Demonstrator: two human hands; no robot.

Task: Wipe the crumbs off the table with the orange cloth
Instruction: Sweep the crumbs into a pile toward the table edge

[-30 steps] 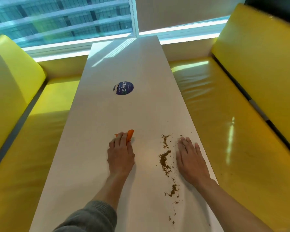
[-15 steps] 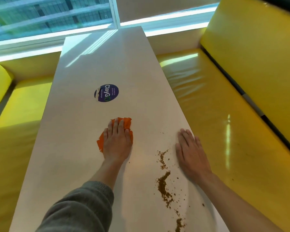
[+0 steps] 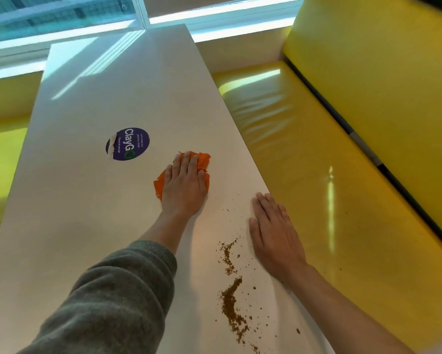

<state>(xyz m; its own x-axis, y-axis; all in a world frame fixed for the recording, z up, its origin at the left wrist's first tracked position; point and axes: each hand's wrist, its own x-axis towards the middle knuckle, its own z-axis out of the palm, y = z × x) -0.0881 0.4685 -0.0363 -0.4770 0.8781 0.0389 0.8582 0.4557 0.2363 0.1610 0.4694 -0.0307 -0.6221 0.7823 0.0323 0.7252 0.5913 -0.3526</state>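
Two bare hands work a white table: the left hand lies flat, pinning the orange cloth at centre frame, the right hand rests open and empty, and a hasty sweep could scatter the crumbs, lower centre, onto the yellow bench at right.

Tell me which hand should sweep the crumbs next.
Left. The left hand already presses flat on the orange cloth, just beyond the crumbs. The right hand lies bare on the table by its edge, beside the trail.
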